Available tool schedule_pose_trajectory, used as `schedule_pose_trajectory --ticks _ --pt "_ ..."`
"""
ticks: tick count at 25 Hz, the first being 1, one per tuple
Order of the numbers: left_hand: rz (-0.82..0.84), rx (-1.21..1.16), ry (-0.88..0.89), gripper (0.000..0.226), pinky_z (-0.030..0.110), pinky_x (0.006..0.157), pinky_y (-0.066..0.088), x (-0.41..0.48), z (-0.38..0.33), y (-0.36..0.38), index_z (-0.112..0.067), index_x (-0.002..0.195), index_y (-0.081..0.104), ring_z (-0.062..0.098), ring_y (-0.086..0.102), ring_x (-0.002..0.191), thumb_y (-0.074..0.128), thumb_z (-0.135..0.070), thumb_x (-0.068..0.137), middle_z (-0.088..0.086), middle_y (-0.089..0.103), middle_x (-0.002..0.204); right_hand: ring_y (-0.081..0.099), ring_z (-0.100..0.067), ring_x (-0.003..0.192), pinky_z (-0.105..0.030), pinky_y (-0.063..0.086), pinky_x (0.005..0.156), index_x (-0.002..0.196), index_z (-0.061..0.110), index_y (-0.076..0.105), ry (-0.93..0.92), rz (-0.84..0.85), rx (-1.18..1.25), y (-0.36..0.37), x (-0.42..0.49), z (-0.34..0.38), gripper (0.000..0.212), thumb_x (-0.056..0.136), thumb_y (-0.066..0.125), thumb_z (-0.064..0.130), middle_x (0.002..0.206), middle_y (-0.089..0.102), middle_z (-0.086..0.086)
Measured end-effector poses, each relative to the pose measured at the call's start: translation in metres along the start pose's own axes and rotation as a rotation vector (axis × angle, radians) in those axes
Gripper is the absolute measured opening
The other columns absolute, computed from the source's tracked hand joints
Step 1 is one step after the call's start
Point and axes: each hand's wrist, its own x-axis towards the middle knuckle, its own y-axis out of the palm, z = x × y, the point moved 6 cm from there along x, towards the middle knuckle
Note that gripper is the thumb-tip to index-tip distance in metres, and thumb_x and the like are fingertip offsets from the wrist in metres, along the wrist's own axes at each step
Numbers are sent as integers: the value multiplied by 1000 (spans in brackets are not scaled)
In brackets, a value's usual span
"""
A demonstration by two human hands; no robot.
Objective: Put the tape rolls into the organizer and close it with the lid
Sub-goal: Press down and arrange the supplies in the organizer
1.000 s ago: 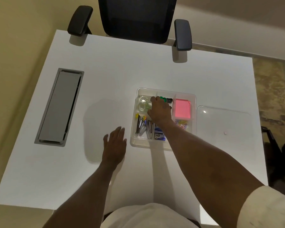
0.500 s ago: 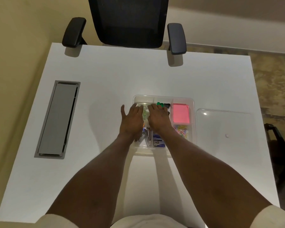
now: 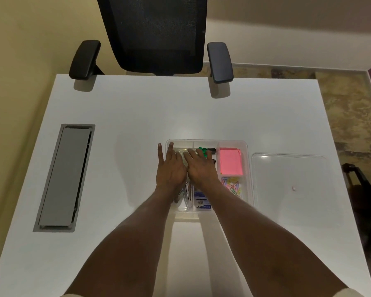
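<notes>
A clear plastic organizer (image 3: 249, 168) sits mid-table, divided into compartments. Clear tape rolls (image 3: 181, 153) lie in its far-left compartment, mostly hidden beneath my fingers. My left hand (image 3: 169, 170) lies flat over the organizer's left side, fingers spread, some reaching past the left rim. My right hand (image 3: 199, 168) lies flat beside it over the middle, fingers apart. Neither hand grips anything that I can see. The clear lid (image 3: 291, 181) lies flat on the table just right of the organizer.
The organizer also holds a pink sticky-note pad (image 3: 230, 160), coloured paper clips (image 3: 231, 185), green pins (image 3: 202, 151), and staple boxes (image 3: 202, 203). A grey cable hatch (image 3: 64, 177) is set into the white table (image 3: 126, 116). A black office chair (image 3: 154, 35) stands at the far edge.
My left hand moved from the bare table onto the organizer's left side, beside my right hand. The view has tilted, so everything sits lower in the frame.
</notes>
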Motion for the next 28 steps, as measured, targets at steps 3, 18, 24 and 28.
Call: schedule_pose_trajectory --ticks 3,18,24,28 --pt "22 -17 23 61 68 126 -8 1 2 7 -2 157 35 35 6 163 27 -39 109 17 40 163 32 -32 150 -52 20 123 154 15 36 -25 2 -11 -3 2 2 55 103 48 33 163 37 -7" --pt "12 -38 6 70 70 125 -8 3 1 19 -6 163 22 33 5 163 28 -50 109 15 24 171 25 -33 155 -54 11 126 158 22 31 -61 -11 -11 2 3 -1 57 106 45 41 166 32 -6" --pt "-9 21 13 74 71 125 -7 -1 3 15 -9 162 28 41 10 161 30 -58 107 18 30 169 30 -33 152 -54 16 126 155 19 36 -37 -55 -12 3 0 1 55 104 47 38 162 39 -8" --pt "19 -61 -35 76 69 124 -15 1 -1 13 -11 164 20 34 4 163 32 -59 107 13 24 172 27 -33 154 -54 14 127 158 21 32 -58 -64 -5 4 -2 2 58 105 41 45 165 33 -7"
